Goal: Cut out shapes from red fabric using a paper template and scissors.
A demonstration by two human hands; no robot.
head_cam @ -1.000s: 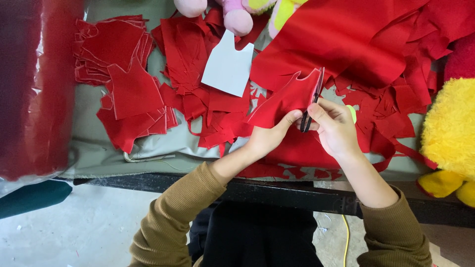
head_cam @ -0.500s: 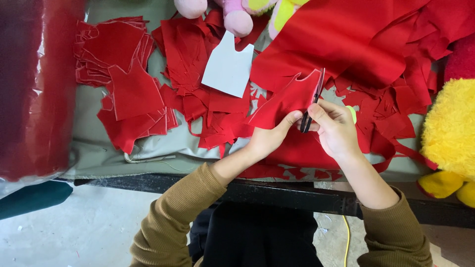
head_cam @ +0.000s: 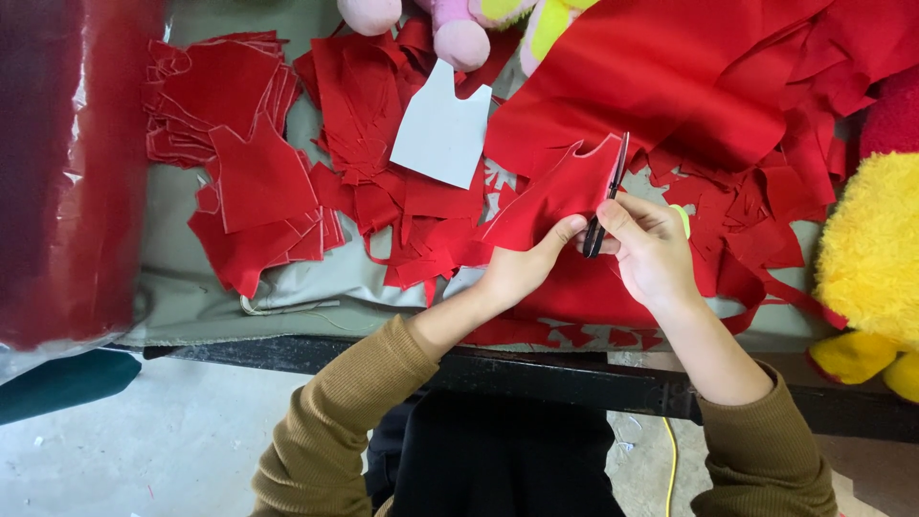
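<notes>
Red velvet-like fabric piece point(head_cam: 560, 196) with a notched top edge, pinched in the left hand point(head_cam: 522, 268) and met by scissors in the right hand point(head_cam: 651, 251).

Against the frames from a second and half a second ago, almost nothing has shifted: both hands sit where they were, the piece stands up between them at the same tilt, and the dark-bladed scissors point(head_cam: 610, 196) point up along its right edge as before, so the cut looks paused or creeping rather than running. The left thumb and fingers grip the piece's lower edge; the right hand is closed around the scissor handles. Beyond the left hand lies a pale grey vest-shaped paper template point(head_cam: 442, 129), and further left a stack of cut red shapes point(head_cam: 239, 144). A yellow plush toy point(head_cam: 876, 258) sits out past the right hand.
</notes>
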